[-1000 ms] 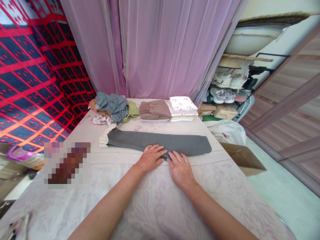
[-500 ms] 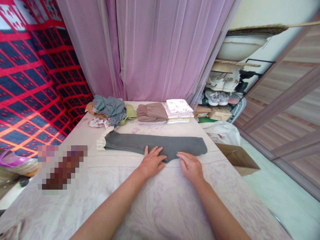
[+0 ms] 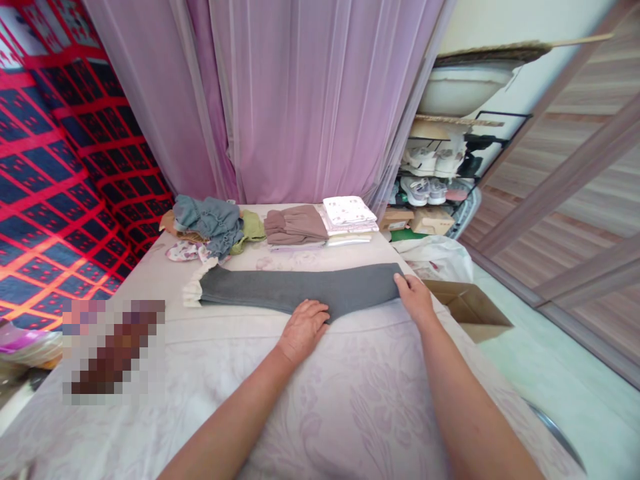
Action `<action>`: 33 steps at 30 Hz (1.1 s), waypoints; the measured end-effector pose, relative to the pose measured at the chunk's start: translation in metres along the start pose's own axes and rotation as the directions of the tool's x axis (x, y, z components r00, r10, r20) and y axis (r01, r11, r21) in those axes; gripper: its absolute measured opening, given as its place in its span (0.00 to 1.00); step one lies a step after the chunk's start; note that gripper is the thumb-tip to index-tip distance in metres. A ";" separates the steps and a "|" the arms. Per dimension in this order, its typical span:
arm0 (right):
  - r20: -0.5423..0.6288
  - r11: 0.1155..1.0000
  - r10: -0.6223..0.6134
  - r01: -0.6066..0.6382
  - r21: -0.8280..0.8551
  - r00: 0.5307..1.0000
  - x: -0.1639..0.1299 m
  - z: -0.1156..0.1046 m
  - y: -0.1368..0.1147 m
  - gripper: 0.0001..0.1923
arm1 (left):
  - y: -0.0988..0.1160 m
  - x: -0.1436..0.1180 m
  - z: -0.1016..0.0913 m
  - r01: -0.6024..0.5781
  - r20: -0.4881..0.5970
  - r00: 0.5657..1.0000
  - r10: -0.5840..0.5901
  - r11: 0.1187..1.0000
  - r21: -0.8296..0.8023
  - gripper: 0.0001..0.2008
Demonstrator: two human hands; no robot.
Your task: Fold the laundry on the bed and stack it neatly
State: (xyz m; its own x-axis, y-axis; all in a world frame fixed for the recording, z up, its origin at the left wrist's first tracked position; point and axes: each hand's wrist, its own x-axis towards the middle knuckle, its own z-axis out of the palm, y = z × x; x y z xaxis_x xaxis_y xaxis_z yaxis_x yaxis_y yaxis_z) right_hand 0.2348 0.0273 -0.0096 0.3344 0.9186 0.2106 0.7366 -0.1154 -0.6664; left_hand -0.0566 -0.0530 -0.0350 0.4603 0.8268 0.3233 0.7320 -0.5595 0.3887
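Note:
A long grey garment (image 3: 280,291), folded lengthwise with a cream ruffled cuff at its left end, lies across the bed. My left hand (image 3: 302,328) rests flat on its near edge around the middle, fingers spread. Over at the garment's right end, my right hand (image 3: 415,297) has its fingers curled over the edge of the fabric; whether it pinches the cloth is hard to tell.
At the far edge of the pale floral bedsheet (image 3: 350,413) lie a rumpled clothes pile (image 3: 213,223), a folded brown stack (image 3: 295,225) and a white folded stack (image 3: 349,213). A cardboard box (image 3: 467,308) and white bag (image 3: 437,257) sit right of the bed, a shoe rack (image 3: 430,180) behind. Pink curtain behind.
My right hand slid from the garment's middle out to its right end. My left hand stayed near the middle. The view shifted slightly to the right.

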 end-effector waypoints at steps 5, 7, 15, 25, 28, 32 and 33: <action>-0.054 0.999 0.001 0.001 0.037 0.999 -0.009 0.013 0.005 0.26 | 0.003 0.000 -0.003 0.009 0.007 1.000 -0.009 1.000 0.010 0.08; -0.038 0.999 0.038 -0.038 0.001 0.999 -0.009 0.015 0.008 0.25 | 0.004 0.000 -0.005 0.007 0.006 1.000 -0.007 1.000 0.019 0.08; 0.144 0.973 0.110 -0.077 -0.218 0.983 0.023 -0.004 -0.009 0.26 | 0.009 -0.002 -0.006 0.018 0.025 0.999 -0.021 0.994 0.110 0.08; 0.597 0.721 -0.387 0.634 -0.280 0.703 0.011 0.041 -0.106 0.21 | 0.007 -0.004 -0.005 0.005 0.015 1.000 -0.007 0.990 0.142 0.11; 0.671 0.707 -0.330 0.645 -0.290 0.664 0.008 0.058 -0.129 0.21 | 0.007 -0.005 -0.005 0.001 0.014 1.000 -0.003 0.990 0.139 0.12; 0.728 0.719 -0.301 0.648 -0.251 0.616 0.010 0.062 -0.139 0.13 | 0.007 -0.006 -0.005 -0.006 0.005 1.000 0.005 0.991 0.132 0.12; 0.745 0.725 -0.297 0.649 -0.232 0.598 0.011 0.061 -0.139 0.13 | 0.008 -0.006 -0.005 -0.006 0.002 1.000 0.006 0.991 0.132 0.13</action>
State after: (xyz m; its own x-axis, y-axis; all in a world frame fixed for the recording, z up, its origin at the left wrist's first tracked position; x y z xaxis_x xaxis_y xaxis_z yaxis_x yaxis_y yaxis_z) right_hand 0.1003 0.0768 0.0416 -0.4567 0.8648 -0.2086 0.8871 0.4249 -0.1804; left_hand -0.0568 -0.0628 -0.0295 0.4654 0.8238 0.3237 0.7893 -0.5517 0.2693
